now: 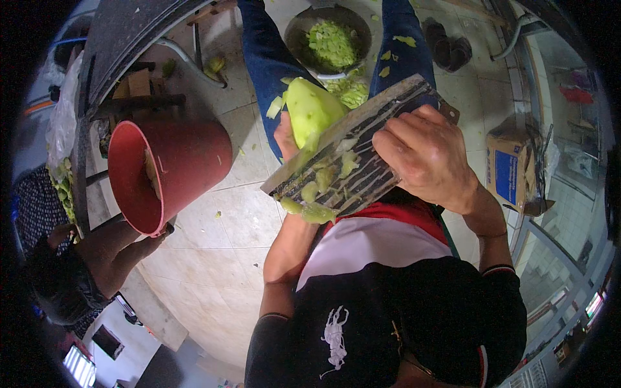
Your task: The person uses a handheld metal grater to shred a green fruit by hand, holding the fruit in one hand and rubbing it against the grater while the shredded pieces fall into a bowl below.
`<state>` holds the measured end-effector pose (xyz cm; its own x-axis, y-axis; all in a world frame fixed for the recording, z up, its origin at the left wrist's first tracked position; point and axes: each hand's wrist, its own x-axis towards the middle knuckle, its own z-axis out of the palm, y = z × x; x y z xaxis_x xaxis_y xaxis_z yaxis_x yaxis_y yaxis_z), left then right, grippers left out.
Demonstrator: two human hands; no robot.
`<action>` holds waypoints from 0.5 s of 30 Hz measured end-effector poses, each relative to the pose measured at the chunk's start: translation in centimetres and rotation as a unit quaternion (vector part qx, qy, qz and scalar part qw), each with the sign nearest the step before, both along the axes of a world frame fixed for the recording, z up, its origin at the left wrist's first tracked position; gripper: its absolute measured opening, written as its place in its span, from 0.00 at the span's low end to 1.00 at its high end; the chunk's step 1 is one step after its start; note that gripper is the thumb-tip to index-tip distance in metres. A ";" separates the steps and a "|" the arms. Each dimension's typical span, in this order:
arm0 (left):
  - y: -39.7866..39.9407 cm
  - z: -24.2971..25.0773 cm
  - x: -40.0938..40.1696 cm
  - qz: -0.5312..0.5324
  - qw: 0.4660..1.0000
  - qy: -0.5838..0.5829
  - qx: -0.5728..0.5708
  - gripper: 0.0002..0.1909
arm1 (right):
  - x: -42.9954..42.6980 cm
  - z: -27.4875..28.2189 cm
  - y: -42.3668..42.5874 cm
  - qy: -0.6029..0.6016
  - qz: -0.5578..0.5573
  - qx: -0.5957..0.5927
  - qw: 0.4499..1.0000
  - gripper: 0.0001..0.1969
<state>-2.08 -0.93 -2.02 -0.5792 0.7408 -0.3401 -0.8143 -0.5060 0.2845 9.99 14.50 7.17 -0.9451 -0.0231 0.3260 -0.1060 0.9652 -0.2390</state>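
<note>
My left hand (287,138) holds a peeled, pale green fruit or vegetable (310,109) from its left side; the board hides part of the hand. In my right hand (422,150) is a dark, flat cleaver-like blade or slicer (356,145), slanting from upper right to lower left. Its upper edge lies against the green piece. Wet green slices (318,186) cling to its face and lower end. Beyond, between the legs, a dark round basin (296,41) holds a heap of cut green pieces (332,43). More slices (351,92) lie just nearer than the basin.
A co-worker (97,271) holds a tilted red bucket (189,150) at the left, near a table frame (82,136). A cardboard box (509,169) stands at the right, with dark footwear (446,46) farther off. Green scraps dot the tiled floor and my trousers.
</note>
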 end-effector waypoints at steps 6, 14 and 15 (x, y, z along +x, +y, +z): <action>-0.5 0.8 0.2 -0.009 0.999 -0.028 -0.018 0.29 | -0.6 -0.8 0.5 0.031 -0.011 -0.005 0.999 0.04; 0.2 3.6 0.9 -0.048 0.997 0.030 -0.048 0.31 | -3.1 -3.5 3.8 0.014 -0.134 0.033 0.990 0.05; 0.5 3.7 1.2 -0.051 0.997 0.020 -0.051 0.31 | -3.7 -3.9 4.5 0.014 -0.167 0.040 0.985 0.05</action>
<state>-0.84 -0.46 1.68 -0.5171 0.7595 -0.3946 -0.8471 -0.3883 0.3628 6.25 18.95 3.22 -0.8951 0.2615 0.3611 0.2160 0.9629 -0.1618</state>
